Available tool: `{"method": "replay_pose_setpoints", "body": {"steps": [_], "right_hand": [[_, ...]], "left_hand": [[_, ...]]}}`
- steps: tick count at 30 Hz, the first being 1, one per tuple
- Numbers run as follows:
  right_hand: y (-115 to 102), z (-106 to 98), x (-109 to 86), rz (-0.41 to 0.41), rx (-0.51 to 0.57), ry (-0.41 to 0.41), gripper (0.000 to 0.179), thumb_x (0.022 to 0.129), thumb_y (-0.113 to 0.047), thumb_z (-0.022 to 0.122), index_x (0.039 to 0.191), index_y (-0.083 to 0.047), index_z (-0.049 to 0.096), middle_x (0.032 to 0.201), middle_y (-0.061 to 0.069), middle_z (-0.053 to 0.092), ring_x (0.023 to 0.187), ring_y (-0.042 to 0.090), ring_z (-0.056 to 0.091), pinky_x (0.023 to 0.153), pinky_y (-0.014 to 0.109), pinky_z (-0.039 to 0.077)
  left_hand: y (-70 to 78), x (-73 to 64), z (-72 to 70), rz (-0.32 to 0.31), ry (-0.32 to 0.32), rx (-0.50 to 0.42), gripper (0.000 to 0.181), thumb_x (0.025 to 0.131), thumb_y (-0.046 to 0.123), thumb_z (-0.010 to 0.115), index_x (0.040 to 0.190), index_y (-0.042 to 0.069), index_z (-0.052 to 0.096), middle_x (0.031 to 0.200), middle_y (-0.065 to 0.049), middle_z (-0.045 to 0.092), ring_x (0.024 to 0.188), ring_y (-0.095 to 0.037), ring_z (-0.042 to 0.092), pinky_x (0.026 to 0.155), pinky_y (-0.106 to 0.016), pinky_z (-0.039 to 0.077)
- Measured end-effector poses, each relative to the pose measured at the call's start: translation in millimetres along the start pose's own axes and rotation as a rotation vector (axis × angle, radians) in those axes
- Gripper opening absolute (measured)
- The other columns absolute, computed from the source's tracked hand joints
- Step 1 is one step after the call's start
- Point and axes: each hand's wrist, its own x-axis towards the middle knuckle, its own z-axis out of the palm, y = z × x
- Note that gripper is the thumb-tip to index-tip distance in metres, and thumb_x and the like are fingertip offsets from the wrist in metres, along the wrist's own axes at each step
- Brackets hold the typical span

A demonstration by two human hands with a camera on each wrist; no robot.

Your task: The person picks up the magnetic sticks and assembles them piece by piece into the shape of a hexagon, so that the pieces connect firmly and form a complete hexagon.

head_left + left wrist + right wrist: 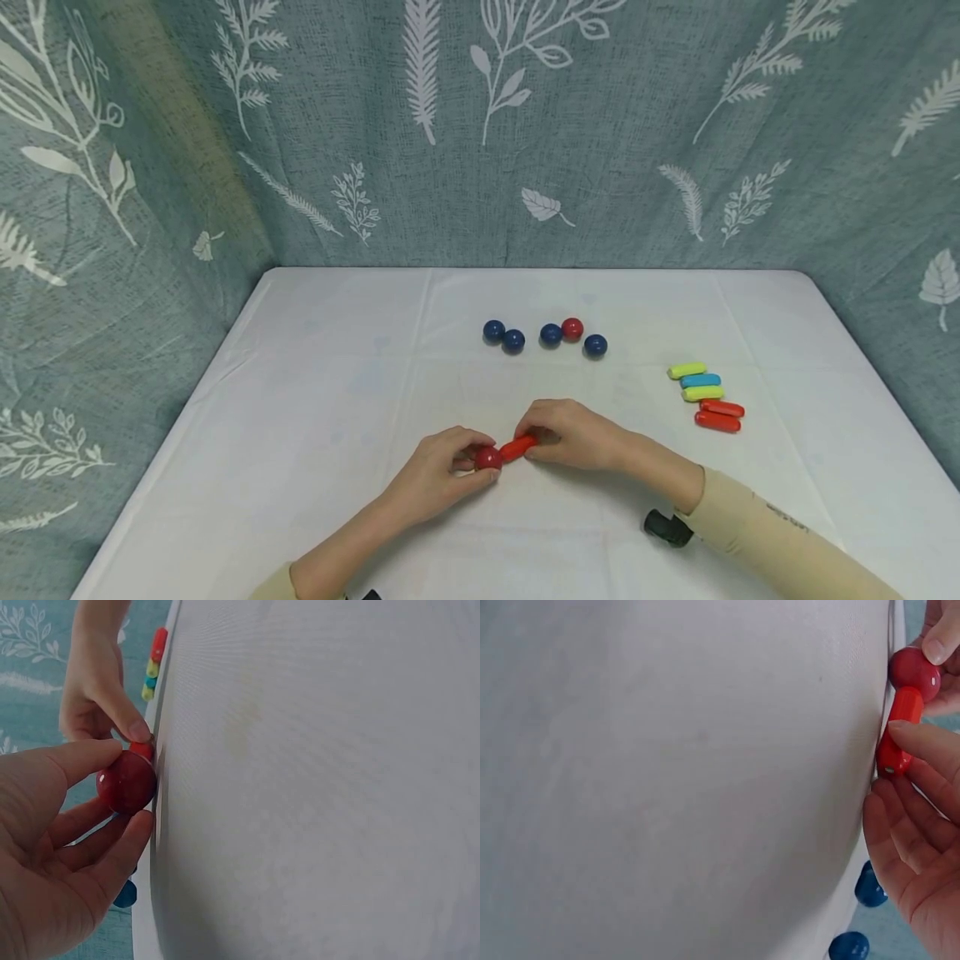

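My left hand (442, 467) pinches a glossy red ball (488, 458) between thumb and fingers, low over the white table. From the other side my right hand (573, 433) pinches a short red rod (517, 448) with rounded edges. The rod's near end meets the ball, and the two touch in the right wrist view, where the ball (915, 673) sits above the rod (900, 735). In the left wrist view the ball (126, 782) covers much of the rod (141, 750).
Several dark blue balls (513, 341) and another red ball (572, 329) lie farther back. At the right are yellow rods (702, 393), a blue rod (701, 381) and red rods (717, 422). A black object (667, 528) lies by the right sleeve; a patterned curtain (450, 200) hangs behind.
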Motion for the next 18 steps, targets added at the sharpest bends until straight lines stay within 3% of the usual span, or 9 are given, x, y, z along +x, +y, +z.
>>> {"method": "replay_pose_setpoints", "body": {"steps": [6,10,14,18], "right_hand": [[8.0,-11.2,-5.0,0.012,-0.018,0.057,0.019,0.089,-0.015,0.071,0.108,-0.015,0.07,0.101,-0.009,0.066,0.092,0.008,0.059,0.083,0.028,0.051],[21.5,-26.1,-7.2,0.034,-0.053,0.23,0.02,0.089,-0.011,0.07,0.109,-0.009,0.07,0.103,0.0,0.067,0.092,0.014,0.061,0.08,0.031,0.053],[39.8,-42.1,-9.1,0.134,-0.085,0.456,0.022,0.089,-0.007,0.07,0.111,-0.004,0.069,0.107,0.009,0.065,0.093,0.023,0.061,0.079,0.036,0.054],[55.2,-54.1,-12.1,0.242,-0.097,0.552,0.025,0.089,-0.007,0.07,0.112,-0.001,0.068,0.115,0.016,0.061,0.099,0.03,0.059,0.081,0.043,0.053]], "left_hand": [[-0.7,-0.2,-0.4,-0.01,-0.003,-0.005,0.032,0.086,0.014,0.076,0.114,0.003,0.067,0.104,-0.005,0.066,0.092,-0.017,0.065,0.08,-0.022,0.053],[-0.7,-0.5,-1.0,-0.023,-0.007,-0.008,0.032,0.086,0.015,0.076,0.114,0.004,0.067,0.105,-0.004,0.066,0.092,-0.017,0.064,0.081,-0.023,0.053],[-0.3,-0.7,-1.4,-0.029,-0.014,-0.013,0.033,0.086,0.015,0.076,0.115,0.003,0.067,0.106,-0.005,0.066,0.093,-0.017,0.064,0.081,-0.023,0.053],[0.1,-0.9,-1.3,-0.039,-0.022,-0.02,0.034,0.086,0.015,0.076,0.116,0.003,0.066,0.106,-0.004,0.066,0.094,-0.016,0.064,0.082,-0.022,0.053]]}}
